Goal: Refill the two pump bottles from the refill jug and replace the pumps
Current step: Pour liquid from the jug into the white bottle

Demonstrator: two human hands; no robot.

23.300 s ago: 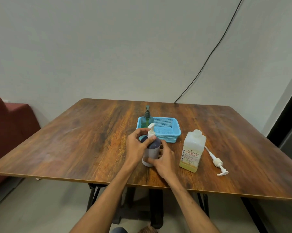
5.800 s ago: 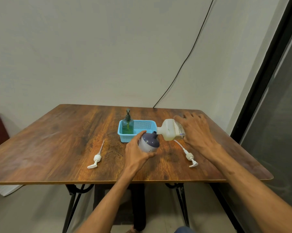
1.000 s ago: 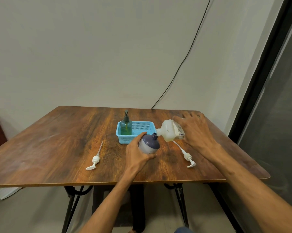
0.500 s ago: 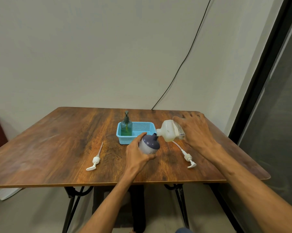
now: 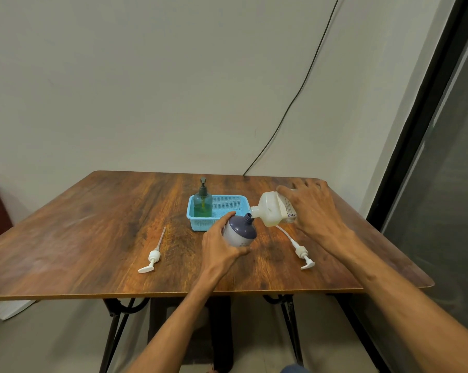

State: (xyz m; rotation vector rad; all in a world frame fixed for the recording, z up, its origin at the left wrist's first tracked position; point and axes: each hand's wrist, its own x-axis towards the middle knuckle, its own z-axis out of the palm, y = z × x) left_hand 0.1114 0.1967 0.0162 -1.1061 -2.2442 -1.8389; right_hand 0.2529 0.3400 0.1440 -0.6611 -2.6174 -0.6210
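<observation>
Two mouths touch, so we tip slowly: fingers of our right hand (image 5: 315, 211) wrap the tilted refill jug (image 5: 271, 212), those of our left hand (image 5: 220, 250) curl round the purple bottle (image 5: 241, 234) (angled, beside the basket (image 5: 197, 224)).

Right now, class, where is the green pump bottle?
In the head view, the green pump bottle stands upright in the left end of the blue basket, mid-table, just beyond the purple bottle in the left hand.
</observation>
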